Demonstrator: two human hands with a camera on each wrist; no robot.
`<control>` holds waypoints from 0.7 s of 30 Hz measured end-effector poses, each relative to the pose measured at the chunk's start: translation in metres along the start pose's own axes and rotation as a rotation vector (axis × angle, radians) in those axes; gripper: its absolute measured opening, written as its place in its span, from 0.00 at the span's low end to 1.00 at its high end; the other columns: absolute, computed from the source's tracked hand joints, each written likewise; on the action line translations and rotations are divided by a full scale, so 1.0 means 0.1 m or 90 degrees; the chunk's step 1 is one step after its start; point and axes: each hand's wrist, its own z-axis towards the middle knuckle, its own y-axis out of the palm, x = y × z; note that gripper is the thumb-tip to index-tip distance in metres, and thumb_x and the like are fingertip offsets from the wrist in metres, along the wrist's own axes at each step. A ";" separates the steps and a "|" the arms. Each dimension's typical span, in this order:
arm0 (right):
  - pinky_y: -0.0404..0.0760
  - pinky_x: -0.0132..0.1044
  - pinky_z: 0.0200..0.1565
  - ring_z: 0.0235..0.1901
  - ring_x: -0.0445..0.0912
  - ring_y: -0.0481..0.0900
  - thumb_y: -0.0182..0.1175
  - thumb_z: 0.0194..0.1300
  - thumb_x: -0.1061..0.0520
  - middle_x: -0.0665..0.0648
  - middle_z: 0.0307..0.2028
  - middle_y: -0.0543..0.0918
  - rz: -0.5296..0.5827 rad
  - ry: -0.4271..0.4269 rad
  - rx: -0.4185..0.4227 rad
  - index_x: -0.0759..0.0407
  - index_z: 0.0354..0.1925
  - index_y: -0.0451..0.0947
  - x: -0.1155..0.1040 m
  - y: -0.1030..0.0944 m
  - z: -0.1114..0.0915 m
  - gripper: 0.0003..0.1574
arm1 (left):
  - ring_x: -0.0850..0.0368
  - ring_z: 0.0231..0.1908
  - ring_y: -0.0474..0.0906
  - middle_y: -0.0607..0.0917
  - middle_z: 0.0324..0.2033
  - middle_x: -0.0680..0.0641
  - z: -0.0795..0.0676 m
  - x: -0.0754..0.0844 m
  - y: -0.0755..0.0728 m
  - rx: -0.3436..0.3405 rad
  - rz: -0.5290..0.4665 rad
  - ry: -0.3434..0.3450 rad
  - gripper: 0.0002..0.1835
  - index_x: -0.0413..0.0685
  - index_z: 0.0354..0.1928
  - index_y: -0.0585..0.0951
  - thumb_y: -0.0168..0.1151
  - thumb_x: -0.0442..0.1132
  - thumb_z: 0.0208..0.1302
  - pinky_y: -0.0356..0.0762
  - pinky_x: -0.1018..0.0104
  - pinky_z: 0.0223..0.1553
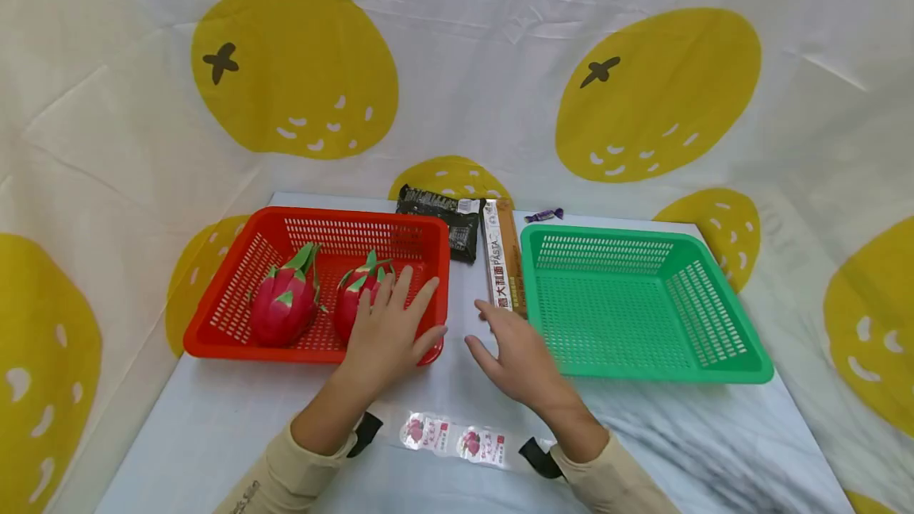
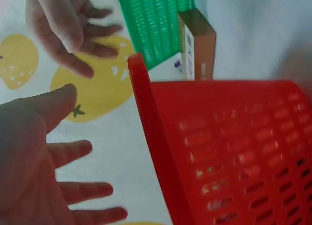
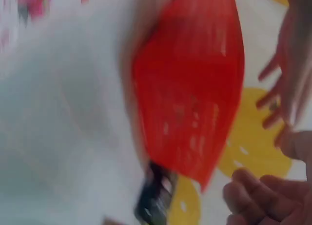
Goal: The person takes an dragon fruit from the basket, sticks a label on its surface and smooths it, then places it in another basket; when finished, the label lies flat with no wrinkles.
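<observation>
My left hand (image 1: 389, 331) hovers above the front right corner of the red basket (image 1: 314, 355), fingers spread, nothing held. In the left wrist view its straight fingers (image 2: 83, 192) stand beside the basket's rim. Two pink dragon fruits with green tips lie in that basket, one at the left (image 1: 284, 312) and one nearer its middle (image 1: 348, 308), partly hidden by the left hand. My right hand (image 1: 521, 359) is in the gap between the baskets, palm turned inward and fingers loose around nothing. Close by it are the pasta box (image 1: 502, 252) and the green basket (image 1: 643, 375).
Behind the gap lie a black packet (image 1: 460, 235) and a small purple wrapped candy (image 1: 545, 216). Nearer me, a clear strip with two dragon fruit labels (image 1: 453, 439) lies flat on the white table (image 1: 236, 435). A white cloth with yellow fruit prints (image 1: 464, 62) hangs behind.
</observation>
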 end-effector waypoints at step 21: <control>0.69 0.30 0.20 0.20 0.42 0.72 0.51 0.69 0.48 0.54 0.24 0.77 0.634 0.313 -0.230 0.69 0.35 0.75 -0.19 0.53 0.03 0.23 | 0.40 0.54 0.71 0.71 0.58 0.31 0.68 -0.73 -0.40 -0.327 -0.166 -0.176 0.46 0.30 0.66 0.57 0.57 0.60 0.59 0.73 0.48 0.54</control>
